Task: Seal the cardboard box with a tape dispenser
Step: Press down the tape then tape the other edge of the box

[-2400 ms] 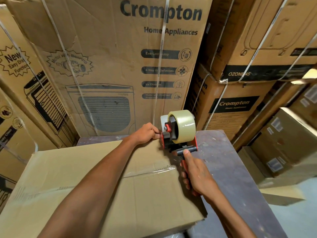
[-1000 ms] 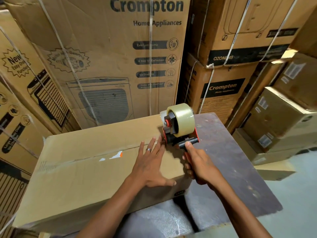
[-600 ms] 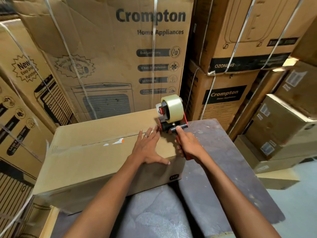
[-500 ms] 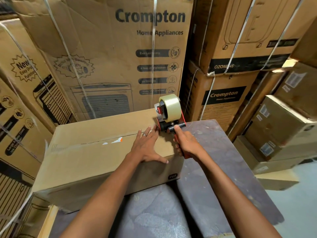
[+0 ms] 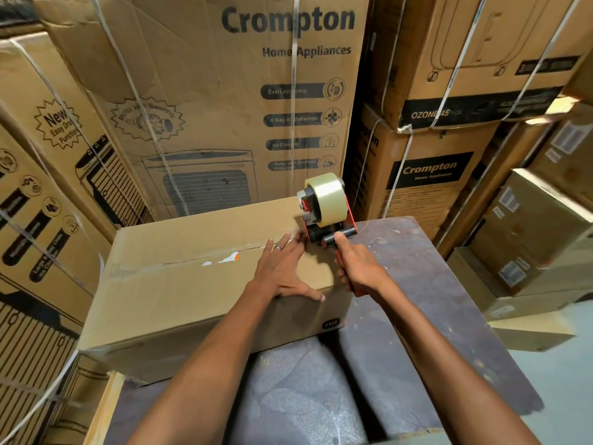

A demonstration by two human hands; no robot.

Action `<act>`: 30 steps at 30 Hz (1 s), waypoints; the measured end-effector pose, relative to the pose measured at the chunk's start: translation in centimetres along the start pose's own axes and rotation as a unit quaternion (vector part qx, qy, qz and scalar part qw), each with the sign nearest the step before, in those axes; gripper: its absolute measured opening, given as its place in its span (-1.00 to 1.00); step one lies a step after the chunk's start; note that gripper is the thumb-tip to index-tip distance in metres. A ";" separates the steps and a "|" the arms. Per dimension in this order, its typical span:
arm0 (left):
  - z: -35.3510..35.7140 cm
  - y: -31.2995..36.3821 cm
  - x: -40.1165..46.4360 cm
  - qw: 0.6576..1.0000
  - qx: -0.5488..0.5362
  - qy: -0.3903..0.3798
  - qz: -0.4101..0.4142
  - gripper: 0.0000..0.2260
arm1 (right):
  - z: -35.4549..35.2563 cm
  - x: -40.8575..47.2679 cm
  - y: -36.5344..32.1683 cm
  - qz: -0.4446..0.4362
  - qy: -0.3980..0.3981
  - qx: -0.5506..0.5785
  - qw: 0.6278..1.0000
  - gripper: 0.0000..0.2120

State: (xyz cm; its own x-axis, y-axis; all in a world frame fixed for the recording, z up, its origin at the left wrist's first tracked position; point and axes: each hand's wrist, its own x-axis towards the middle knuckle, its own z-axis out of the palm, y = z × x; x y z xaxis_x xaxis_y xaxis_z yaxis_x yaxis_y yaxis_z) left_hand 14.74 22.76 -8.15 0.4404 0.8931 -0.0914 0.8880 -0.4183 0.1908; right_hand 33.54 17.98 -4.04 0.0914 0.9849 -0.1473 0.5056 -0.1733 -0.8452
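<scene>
At centre frame, the cardboard box (image 5: 199, 284) lies on the tabletop (image 5: 417, 284), seam running left. Right hand (image 5: 361, 268) grips the tape dispenser (image 5: 324, 213) at its right end; left hand (image 5: 282, 271) presses flat, fingers (image 5: 288, 242) spread, just beside it.

Dark, mottled purplish table (image 5: 417, 284) with pale scuffs and a light wooden edge at near left — one plain cardboard box (image 5: 179, 293) lies directly on its far-left part, overhanging the left side, right half of top bare.
</scene>
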 end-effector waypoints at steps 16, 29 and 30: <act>0.3 -0.3 -0.1 1.000 0.014 0.002 0.006 0.35 | -1.3 -7.7 2.2 0.080 -0.033 0.120 0.989 -0.39; 0.1 0.3 -0.8 0.999 0.028 0.019 0.034 0.29 | -3.3 -12.4 1.4 0.140 -0.065 0.130 0.979 -0.39; 0.1 0.6 -0.8 0.997 0.038 0.026 0.060 0.25 | -3.4 -12.5 1.2 0.142 -0.065 0.137 0.978 -0.41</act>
State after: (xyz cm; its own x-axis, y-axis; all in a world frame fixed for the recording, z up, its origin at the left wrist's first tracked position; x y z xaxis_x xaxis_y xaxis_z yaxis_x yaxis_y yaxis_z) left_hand 14.96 21.74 -8.07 0.5382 0.8425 -0.0211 0.8378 -0.5322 0.1216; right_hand 35.89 5.51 -1.45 0.0758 0.8926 -0.4444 0.2244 -0.4495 -0.8646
